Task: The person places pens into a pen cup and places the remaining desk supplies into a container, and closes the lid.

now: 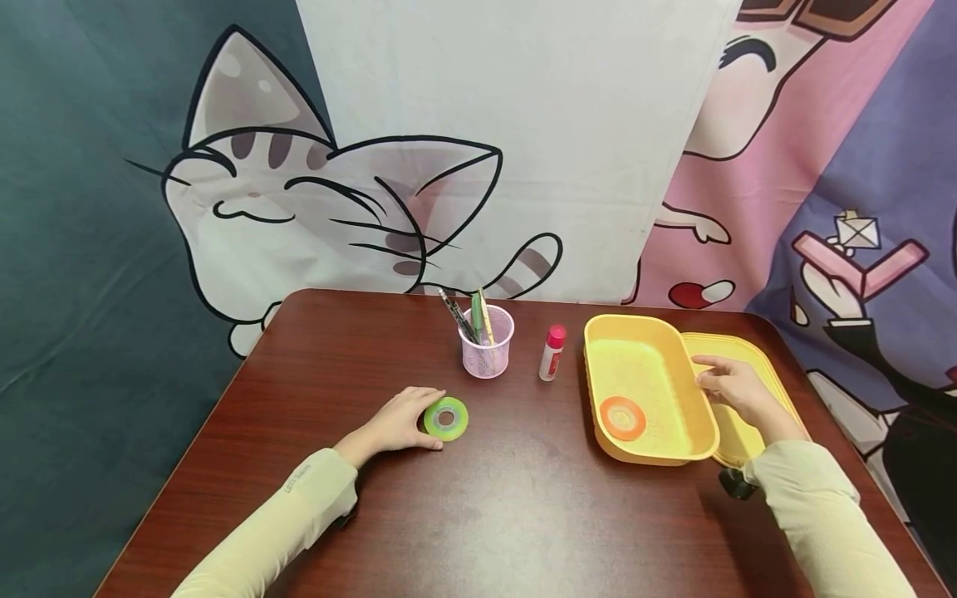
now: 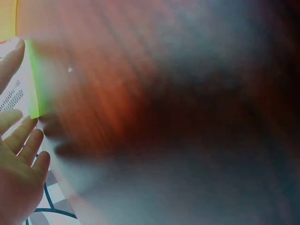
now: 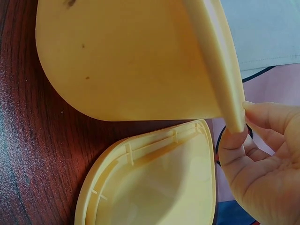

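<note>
Teal, white and pink backdrop [image 1: 523,91]: spreads from 9 through 12 to 3 o'clock on my head view, a cartoon cat printed near 10.
Brown table [image 1: 516,523]: wood-grained; I read the clock below from its middle.
Yellow box [image 1: 661,374]: between 2 and 3 o'clock, open side up.
Yellow lid [image 3: 159,183]: near 3 o'clock, just beside the box; I can't tell whether they touch. My right-wrist view shows ridges along its edge.
Right hand [image 1: 736,390]: about 3 o'clock, fingers and thumb pinching the box's rim on the lid side.
Left hand [image 1: 399,419]: between 9 and 10, thumb and fingertips grasping the green tape roll [image 1: 459,423] by opposite edges.
Pink cup [image 1: 486,360]: 12 o'clock, upright.
Green roll's place: between 10 and 11, near the middle, at the left hand's 3 o'clock.
Orange tape roll [image 1: 638,423]: inside the box, between its 7 and 8.
Glue stick [image 1: 551,357]: 1 o'clock, red-capped, between cup and box.
Pens [image 1: 477,317]: in the cup, tips past its rim.
</note>
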Demonstrator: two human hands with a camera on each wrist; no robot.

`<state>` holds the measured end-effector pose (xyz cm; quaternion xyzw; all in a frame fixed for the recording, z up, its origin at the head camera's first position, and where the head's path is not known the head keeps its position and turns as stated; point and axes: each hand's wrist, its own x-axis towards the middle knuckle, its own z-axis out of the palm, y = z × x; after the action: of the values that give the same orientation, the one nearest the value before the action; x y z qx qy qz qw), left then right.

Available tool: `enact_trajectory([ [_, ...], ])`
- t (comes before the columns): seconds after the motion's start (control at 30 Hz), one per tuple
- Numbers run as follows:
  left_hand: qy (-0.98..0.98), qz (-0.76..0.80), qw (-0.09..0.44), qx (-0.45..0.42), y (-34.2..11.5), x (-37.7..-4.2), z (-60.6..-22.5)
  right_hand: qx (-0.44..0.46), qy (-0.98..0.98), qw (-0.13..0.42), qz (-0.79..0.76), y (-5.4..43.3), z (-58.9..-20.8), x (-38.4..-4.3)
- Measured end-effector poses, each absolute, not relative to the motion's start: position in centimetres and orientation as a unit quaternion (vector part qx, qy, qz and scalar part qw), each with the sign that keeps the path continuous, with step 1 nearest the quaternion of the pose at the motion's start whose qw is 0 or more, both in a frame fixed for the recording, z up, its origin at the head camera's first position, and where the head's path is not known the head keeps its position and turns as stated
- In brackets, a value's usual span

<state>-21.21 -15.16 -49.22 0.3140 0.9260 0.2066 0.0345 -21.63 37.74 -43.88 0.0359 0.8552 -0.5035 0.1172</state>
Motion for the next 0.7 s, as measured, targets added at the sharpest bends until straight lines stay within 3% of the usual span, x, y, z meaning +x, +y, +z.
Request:
enact_trajectory([
  [0.7,0.932,0.199,0.024,0.301,-14.70,-21.60,-49.30,0.030,0.854,0.114,-0.506,37.75,-43.85,-21.55],
])
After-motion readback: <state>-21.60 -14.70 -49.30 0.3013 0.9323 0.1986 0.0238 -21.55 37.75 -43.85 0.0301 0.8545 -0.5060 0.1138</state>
